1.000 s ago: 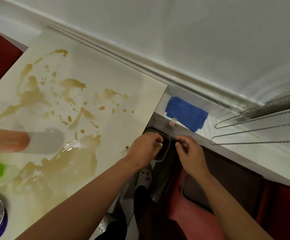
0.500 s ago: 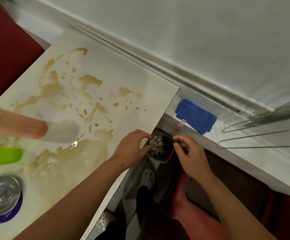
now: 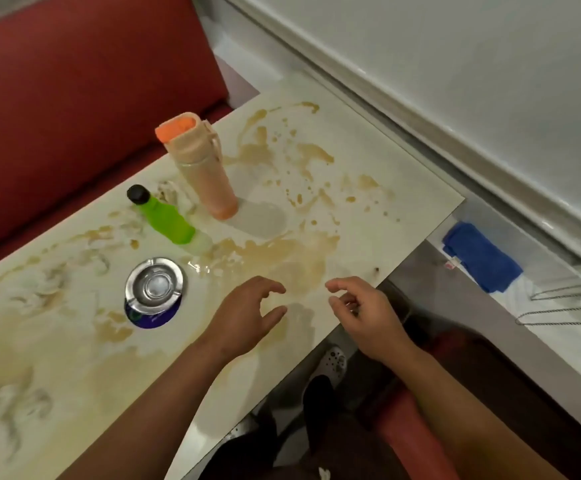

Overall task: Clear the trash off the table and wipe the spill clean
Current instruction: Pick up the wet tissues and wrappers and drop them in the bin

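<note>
Both hands empty, above the near right corner of the table (image 3: 368, 157). Left hand (image 3: 244, 320) over the tabletop, fingers loosely spread and slightly curled, holding nothing. Right hand (image 3: 368, 317) at the table's right edge, fingers loosely curled, thumb and forefinger apart, also holding nothing. Can't tell if either hand touches the surface.

Spill (image 3: 282, 254): brown liquid over most of the tabletop. Big wet puddle just beyond the left hand, splashes and drips running to the far corner, smeared streaks along the left part.

On the table: orange bottle (image 3: 202, 168) upright near the far side, standing in the spill. Green bottle (image 3: 164, 216) with black cap just beside it, nearer and left, upright. Metal ashtray (image 3: 154, 285) left of the left hand, sitting on something blue.

Blue cloth (image 3: 479, 256) lies folded on the white ledge right of the table, well apart from both hands, beside the wall. Wire rack (image 3: 573, 299) on the same ledge, further right.

Red bench (image 3: 74, 98) behind the table. Shoe (image 3: 332, 363) visible on the floor below the table edge.
</note>
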